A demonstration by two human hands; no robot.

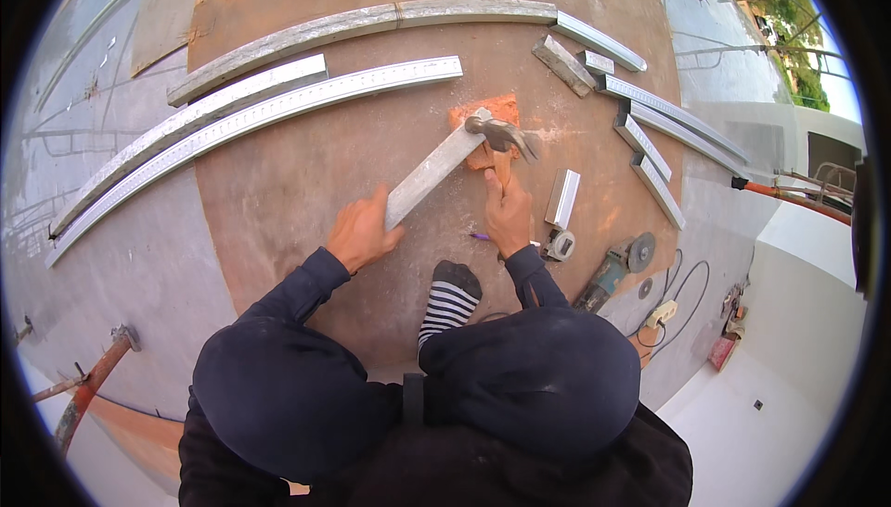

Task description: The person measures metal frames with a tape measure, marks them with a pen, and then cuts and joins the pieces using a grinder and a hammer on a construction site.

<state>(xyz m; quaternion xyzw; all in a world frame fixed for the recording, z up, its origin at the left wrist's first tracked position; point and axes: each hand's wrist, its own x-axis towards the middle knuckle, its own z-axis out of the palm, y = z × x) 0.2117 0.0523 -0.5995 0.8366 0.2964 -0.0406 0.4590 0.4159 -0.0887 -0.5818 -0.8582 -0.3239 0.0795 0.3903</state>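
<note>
My left hand (362, 231) is closed round the near end of a greyish metal bar (432, 171), which slants away to the right. Its far end rests over an orange brick (483, 156). In my right hand (509, 214) is the handle of a claw hammer (501, 133), its head against or just over the bar's far end. Whether the hammer touches the bar I cannot tell. Beside my right hand lie a tape measure (560, 245), a short metal piece (562, 198) and a purple pen (480, 236).
An angle grinder (608, 275) lies at the right near a power strip (662, 313) and its cables. Long metal profiles (269, 127) stretch across the left and back. Shorter cut pieces (642, 147) lie at the right. My striped sock (450, 308) is on the board (371, 150).
</note>
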